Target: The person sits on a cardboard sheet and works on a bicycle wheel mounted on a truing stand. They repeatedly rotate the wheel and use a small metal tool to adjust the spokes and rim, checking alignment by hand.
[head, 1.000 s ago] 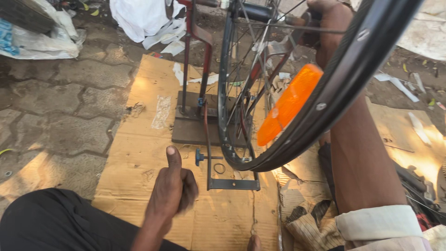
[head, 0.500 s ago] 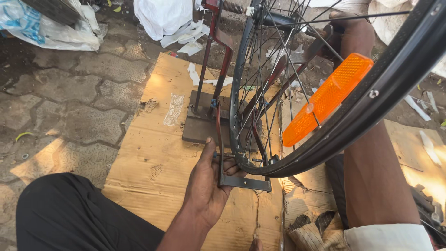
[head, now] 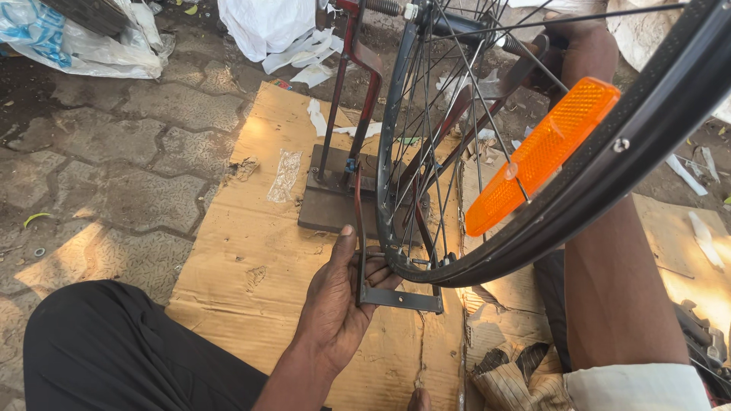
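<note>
Left hand (head: 339, 304) wraps grey metal gauge bar of truing stand (head: 364, 251), thumb up along upright, fingers curled round.

Black spoked bicycle wheel rim (head: 426, 270) touches fingertips; orange reflector (head: 541, 156) just above.

Right hand (head: 567, 49) at far axle, grasp unclear.

Likely rigid, light; spokes bendable, so hold rim.

Brown cardboard sheet (head: 251, 266) beneath.

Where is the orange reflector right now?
Head view, right of centre: the orange reflector sits among the spokes just inside the black wheel rim, above the right forearm.
</note>
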